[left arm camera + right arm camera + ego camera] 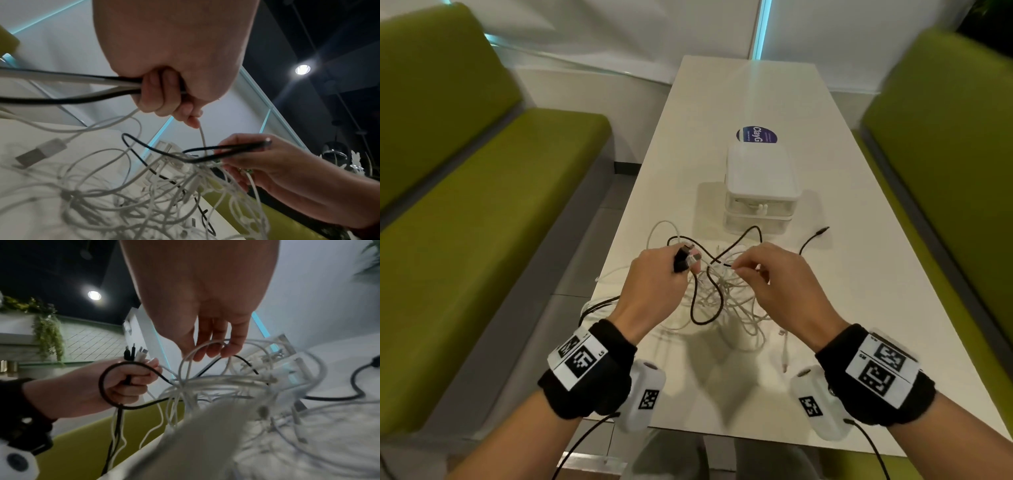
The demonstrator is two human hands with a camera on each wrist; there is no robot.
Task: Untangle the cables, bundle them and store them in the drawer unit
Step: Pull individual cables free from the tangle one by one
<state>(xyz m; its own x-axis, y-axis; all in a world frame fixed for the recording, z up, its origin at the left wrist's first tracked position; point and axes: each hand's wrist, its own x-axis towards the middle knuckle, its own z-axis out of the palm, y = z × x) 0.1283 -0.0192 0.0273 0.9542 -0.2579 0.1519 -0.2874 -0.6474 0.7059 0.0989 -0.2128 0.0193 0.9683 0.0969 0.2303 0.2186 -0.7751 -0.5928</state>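
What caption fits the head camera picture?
Left hand grips cable ends while right hand picks at the tangle.

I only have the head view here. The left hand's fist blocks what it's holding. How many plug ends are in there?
Observer: The right wrist view shows the left hand gripping about four plug ends, two black, two white.
Operator: And the right hand?
Observer: The right hand has its fingertips hooked on a white cable loop.
Operator: Anything loose that I can't see?
Observer: A white USB plug lies on the table under the left wrist.
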